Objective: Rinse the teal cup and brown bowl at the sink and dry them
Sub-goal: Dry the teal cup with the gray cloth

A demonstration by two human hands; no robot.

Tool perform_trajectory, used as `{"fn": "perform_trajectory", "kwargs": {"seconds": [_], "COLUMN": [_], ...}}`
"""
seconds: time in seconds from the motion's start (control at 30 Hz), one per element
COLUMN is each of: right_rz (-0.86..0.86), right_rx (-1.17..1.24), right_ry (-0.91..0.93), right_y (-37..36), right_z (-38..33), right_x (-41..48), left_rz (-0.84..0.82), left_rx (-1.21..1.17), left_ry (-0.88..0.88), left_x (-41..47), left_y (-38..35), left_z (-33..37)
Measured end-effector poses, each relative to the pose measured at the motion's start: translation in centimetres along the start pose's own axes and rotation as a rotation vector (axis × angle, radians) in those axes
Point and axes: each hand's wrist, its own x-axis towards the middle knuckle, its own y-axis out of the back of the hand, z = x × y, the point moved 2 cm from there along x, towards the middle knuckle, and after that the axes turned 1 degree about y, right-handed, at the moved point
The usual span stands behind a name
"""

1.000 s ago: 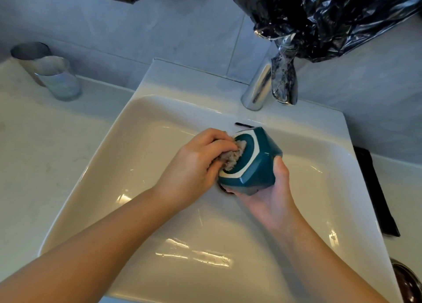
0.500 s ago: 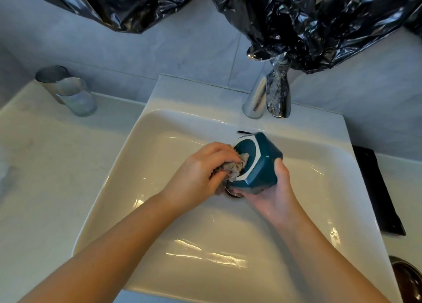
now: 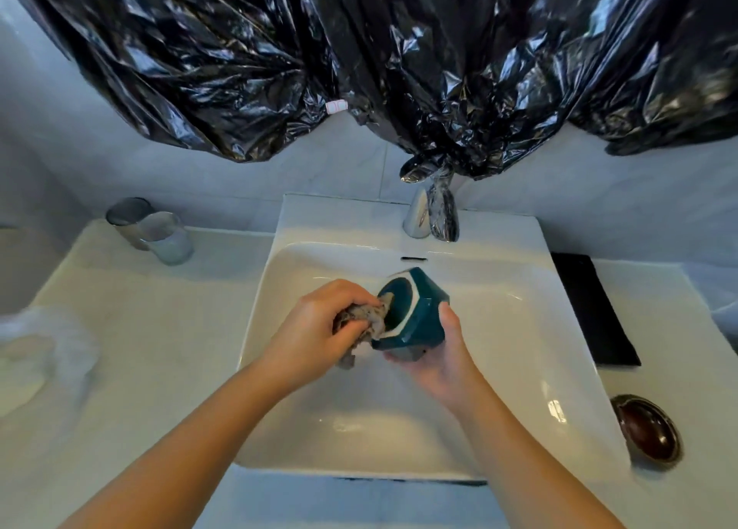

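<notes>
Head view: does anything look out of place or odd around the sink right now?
Yes: crumpled black plastic sheeting hangs across the wall, down to the top of the faucet. Otherwise nothing stands out: the right hand holds the teal cup, the left hand presses a rag into it.

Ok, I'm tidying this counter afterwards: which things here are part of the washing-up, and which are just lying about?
In the job: teal cup in the right hand; grey cloth in the left hand; brown bowl; sink; tap.
Lying about: two glass tumblers; flat black mat; black plastic bags above.
</notes>
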Motion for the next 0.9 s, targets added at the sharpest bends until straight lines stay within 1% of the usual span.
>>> {"fn": "perform_trajectory", "kwargs": {"seconds": [0.07,0.1,0.2,0.3,0.4,0.47,0.57,0.7,0.77,0.83,0.9], "right_rz": [0.092,0.12,0.147,0.231,0.332,0.353,0.357,0.394,0.39,0.4,0.415], "right_rx": [0.173,0.213,0.247,0.269,0.308,0.33,0.326,0.298,0.274,0.272,0.244], "right_ry": [-0.028,-0.026,-0.026,-0.056,-0.084,-0.082,-0.068,-0.076,-0.076,-0.073,-0.066], "right_y": [-0.3,-0.6,-1.7,-2.6,-3.2,-3.6,-4.3,-4.3,-4.4,-4.4,-4.3], "right_z": [0.4,0.5,1.3,2.6,3.8,4.2,4.3,4.2,4.1,3.9,3.6], "right_x": [-0.6,-0.8,-1.4,-2.1,-2.7,-3.0,-3.1,-2.7,-2.5,-2.3,-1.9], "left_rz": [0.101,0.151,0.241,0.305,0.362,0.331,0.253,0.058,-0.001,0.031,0.162], "left_rx": [0.024,0.046,0.1,0.145,0.02,-0.042,0.004,0.088,0.099,0.073,0.024], "left_ry": [0.05,0.08,0.174,0.277,0.477,0.575,0.69,0.804,0.841,0.847,0.789], "left_x": [-1.2,-1.8,-3.2,-4.1,-4.5,-4.5,-4.4,-4.9,-5.1,-4.7,-3.8], "left_y": [2.4,3.6,6.9,8.9,10.0,9.9,9.3,7.8,7.3,7.5,8.3], "left_z": [-0.5,-1.1,-3.8,-5.9,-8.2,-10.7,-15.1,-18.9,-19.6,-19.0,-17.4]}}
